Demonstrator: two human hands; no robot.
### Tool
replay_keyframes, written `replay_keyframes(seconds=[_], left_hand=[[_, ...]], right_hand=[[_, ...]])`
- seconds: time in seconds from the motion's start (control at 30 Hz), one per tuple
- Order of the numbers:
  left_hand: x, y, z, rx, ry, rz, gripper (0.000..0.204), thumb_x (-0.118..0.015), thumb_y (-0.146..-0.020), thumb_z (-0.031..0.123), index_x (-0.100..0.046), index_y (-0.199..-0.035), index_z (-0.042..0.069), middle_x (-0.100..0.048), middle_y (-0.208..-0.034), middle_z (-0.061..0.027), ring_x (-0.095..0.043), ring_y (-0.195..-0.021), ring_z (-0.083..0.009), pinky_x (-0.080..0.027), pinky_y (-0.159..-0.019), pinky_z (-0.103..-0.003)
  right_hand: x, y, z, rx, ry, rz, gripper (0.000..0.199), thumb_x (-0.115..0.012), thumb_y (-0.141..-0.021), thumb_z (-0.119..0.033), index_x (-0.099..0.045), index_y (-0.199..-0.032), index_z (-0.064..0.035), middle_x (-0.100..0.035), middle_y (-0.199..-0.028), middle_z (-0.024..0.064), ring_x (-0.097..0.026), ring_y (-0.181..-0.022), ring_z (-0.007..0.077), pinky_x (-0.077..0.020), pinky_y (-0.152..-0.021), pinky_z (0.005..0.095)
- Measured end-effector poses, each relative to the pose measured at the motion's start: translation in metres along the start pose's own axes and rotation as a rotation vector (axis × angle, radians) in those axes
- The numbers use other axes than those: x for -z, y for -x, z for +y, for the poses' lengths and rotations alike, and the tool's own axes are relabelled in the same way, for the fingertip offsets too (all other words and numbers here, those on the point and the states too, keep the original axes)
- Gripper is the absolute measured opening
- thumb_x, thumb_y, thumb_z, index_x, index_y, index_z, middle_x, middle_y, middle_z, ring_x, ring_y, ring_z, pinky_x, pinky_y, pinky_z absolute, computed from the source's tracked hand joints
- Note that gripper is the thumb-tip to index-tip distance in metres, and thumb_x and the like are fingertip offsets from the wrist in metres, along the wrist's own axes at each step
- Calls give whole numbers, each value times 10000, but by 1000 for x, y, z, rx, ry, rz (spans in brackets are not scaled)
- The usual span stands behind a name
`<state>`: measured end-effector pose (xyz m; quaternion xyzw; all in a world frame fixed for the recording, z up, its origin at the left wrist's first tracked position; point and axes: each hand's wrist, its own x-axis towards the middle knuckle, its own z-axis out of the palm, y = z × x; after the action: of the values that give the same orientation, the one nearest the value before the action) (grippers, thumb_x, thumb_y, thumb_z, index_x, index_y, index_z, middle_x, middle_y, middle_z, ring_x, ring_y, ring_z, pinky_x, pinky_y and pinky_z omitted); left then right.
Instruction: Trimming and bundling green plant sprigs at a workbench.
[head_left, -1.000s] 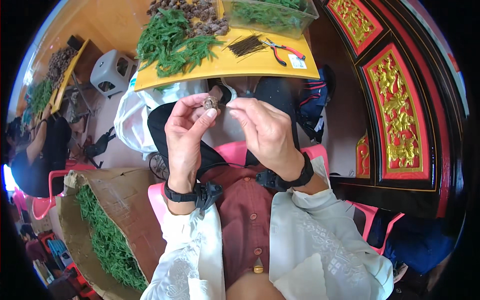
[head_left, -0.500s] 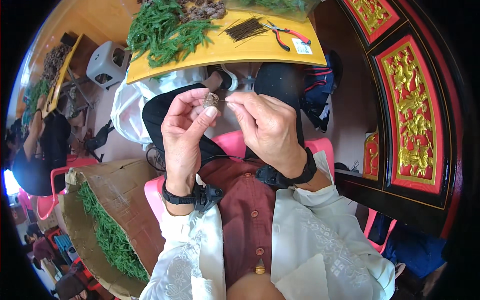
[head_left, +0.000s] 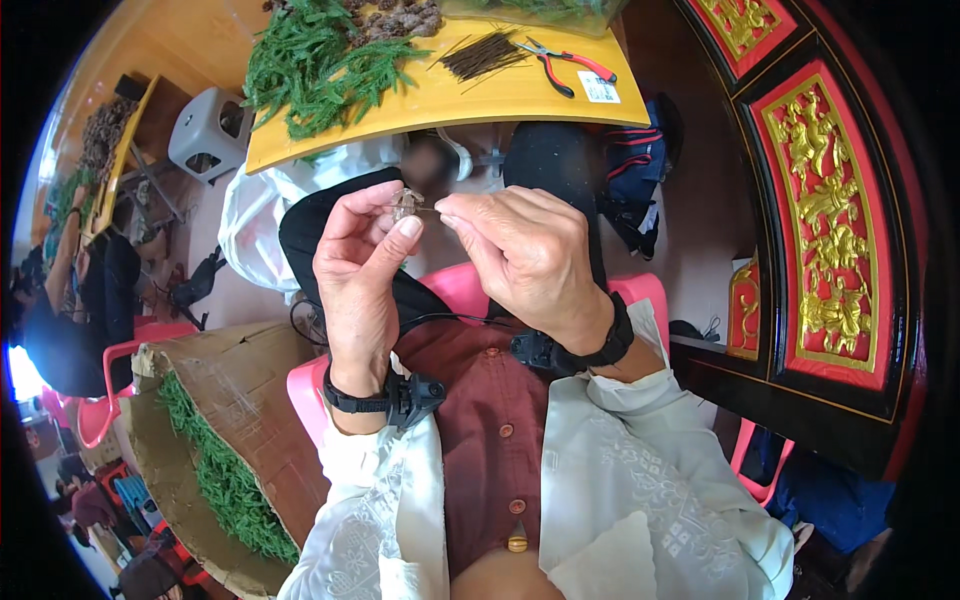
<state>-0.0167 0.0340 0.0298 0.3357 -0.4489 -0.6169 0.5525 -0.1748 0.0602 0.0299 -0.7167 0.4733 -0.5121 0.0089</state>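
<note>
Between the thumb and fingers of my left hand (head_left: 362,265) is a small brown pine cone (head_left: 407,205), held above my lap. My right hand (head_left: 520,250) pinches a thin wire (head_left: 428,209) that runs across to the cone. Whether the wire circles the cone fully cannot be made out. Ahead on the yellow table (head_left: 450,110) lie a bundle of dark wires (head_left: 483,56), pliers with red and black handles (head_left: 560,70), green artificial sprigs (head_left: 320,70) and a heap of pine cones (head_left: 400,22).
An open cardboard box (head_left: 240,390) of green sprigs stands at my left, below a white plastic bag (head_left: 255,225). A grey stool (head_left: 210,132) is farther left, near another person at a second table. A carved red and gold panel (head_left: 825,220) rises on the right.
Both hands have shifted slightly left. The pine cone has turned a little in my left fingers, and the wire still stretches to my right hand.
</note>
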Motion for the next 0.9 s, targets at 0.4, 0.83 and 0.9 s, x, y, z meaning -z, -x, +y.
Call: replay_keyframes(seconds=[0.4, 0.83, 0.9], left_hand=[[-7, 3, -7, -35, -66, -55, 268, -664, -803, -36, -592, -1055, 15, -615, -960, -39, -574, -836, -85, -474, -755, -212], [3, -3, -14, -10, 137, -106, 126, -559, -920, 99, -570, -1029, 37, -602, -1113, -110, -578, -929, -120, -483, -776, -246], [3, -4, -15, -31, 157, -130, 129, -552, -924, 102, -565, -1035, 39, -597, -1114, -117, -578, -935, -123, -479, -766, -236]], right_hand=[[1, 1, 1, -37, 21, 12, 189, -699, -705, 19, -633, -877, -25, -647, -742, 111, -628, -627, 272, -480, -552, 338], [6, -2, 6, -85, -89, -8, 133, -694, -738, 14, -629, -847, -25, -639, -726, 108, -630, -633, 266, -482, -557, 323], [4, -2, 7, -99, -115, -9, 124, -691, -741, 19, -629, -841, -19, -640, -730, 109, -632, -637, 266, -484, -560, 321]])
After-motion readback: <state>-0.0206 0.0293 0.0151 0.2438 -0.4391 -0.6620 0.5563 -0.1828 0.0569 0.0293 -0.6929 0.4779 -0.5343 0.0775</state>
